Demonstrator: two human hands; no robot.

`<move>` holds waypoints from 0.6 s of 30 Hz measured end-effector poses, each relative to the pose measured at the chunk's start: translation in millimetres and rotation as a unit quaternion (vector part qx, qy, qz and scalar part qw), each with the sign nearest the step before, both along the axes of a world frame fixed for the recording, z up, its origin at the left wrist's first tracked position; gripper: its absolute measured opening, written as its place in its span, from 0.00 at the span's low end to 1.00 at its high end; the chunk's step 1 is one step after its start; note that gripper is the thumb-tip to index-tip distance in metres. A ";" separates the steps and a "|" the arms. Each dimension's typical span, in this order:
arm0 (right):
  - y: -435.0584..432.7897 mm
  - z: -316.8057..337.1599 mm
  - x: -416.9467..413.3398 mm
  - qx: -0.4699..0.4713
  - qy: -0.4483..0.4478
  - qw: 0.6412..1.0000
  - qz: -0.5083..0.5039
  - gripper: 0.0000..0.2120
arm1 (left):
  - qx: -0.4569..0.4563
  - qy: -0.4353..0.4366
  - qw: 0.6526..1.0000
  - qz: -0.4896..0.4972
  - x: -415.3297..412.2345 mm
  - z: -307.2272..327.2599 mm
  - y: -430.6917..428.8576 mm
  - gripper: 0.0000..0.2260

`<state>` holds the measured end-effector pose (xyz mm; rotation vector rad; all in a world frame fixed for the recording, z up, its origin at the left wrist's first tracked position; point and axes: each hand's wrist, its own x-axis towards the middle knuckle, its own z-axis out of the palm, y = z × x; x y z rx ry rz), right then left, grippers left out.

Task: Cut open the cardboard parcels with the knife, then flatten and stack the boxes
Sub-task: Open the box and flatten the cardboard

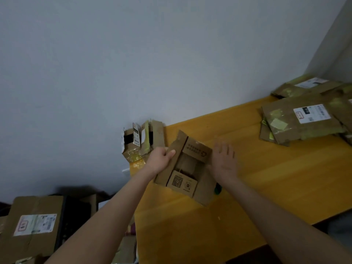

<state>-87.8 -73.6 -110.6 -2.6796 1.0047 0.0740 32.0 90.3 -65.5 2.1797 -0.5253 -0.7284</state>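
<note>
Cardboard box [187, 168], flaps open, sits near the left end of the yellow table [266, 178] as my left grip [162, 159] pinches its left flap; my right grip [224, 161], fingers spread, hovers beside its right edge. Flattened boxes [301, 121] lie stacked far right.
</note>
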 end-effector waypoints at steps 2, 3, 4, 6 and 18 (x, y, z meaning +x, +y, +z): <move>2.9 11.1 5.7 -0.040 0.017 0.998 0.042 0.51 | 0.026 -0.067 0.996 -0.055 -3.0 9.9 -12.2 0.16; 3.4 16.2 7.3 -0.035 0.012 0.999 0.032 0.51 | 0.034 -0.093 0.992 -0.077 -3.5 15.2 -17.1 0.16; 2.0 20.8 8.5 -0.029 0.002 0.999 0.015 0.49 | 0.037 -0.111 0.988 -0.096 -3.5 21.0 -20.8 0.16; -2.6 31.5 7.9 -0.046 -0.018 0.999 0.012 0.43 | 0.041 -0.141 0.982 -0.117 1.2 31.3 -24.5 0.15; -15.9 61.8 9.5 0.105 -0.176 0.979 -0.009 0.20 | -0.031 -0.384 0.913 0.130 28.3 56.3 -0.1 0.26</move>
